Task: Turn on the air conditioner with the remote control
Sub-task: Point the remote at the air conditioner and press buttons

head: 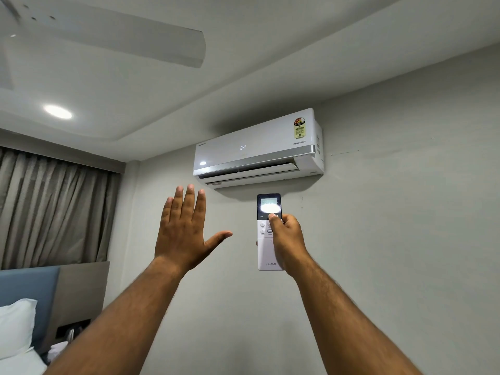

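Note:
A white wall-mounted air conditioner (257,148) hangs high on the wall, its front panel showing 24° and its lower flap partly open. My right hand (286,240) holds a white remote control (266,255) upright just below the unit, thumb resting on a button under the remote's lit screen. My left hand (184,234) is raised to the left of the remote, palm facing the unit, fingers spread and holding nothing.
A ceiling fan blade (130,41) reaches across the upper left, with a lit recessed light (57,111) near it. Grey curtains (51,207) hang at left above a blue headboard (27,290) and a white pillow (15,326).

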